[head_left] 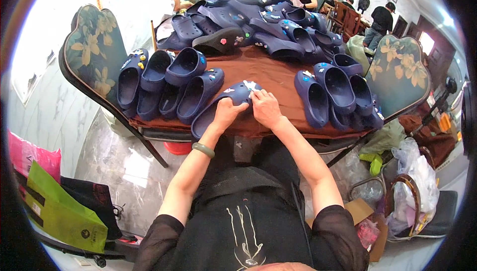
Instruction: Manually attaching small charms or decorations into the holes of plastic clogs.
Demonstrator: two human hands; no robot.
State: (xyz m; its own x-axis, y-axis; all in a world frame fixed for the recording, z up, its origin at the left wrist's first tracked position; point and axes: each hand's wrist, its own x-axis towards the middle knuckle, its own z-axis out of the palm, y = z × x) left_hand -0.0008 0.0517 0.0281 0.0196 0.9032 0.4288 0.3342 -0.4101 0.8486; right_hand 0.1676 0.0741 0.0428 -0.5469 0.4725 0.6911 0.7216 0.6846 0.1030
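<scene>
A dark blue clog (pixel 218 107) lies on the brown-covered table (pixel 271 74) right in front of me. My left hand (pixel 229 109) grips its upper from the near side. My right hand (pixel 265 107) rests on the clog's toe, its fingers pressing at a small white charm (pixel 250 85) on the top. A green bangle (pixel 203 149) sits on my left wrist. Both forearms reach up from the lower edge over my black clothing.
Rows of blue clogs lie left (pixel 164 79) and right (pixel 338 92) of my hands, with a large heap (pixel 258 22) at the back. Floral-backed chairs (pixel 92 52) (pixel 405 72) flank the table. Other people stand behind the heap. Bags (pixel 59 206) (pixel 417 191) lie on the floor.
</scene>
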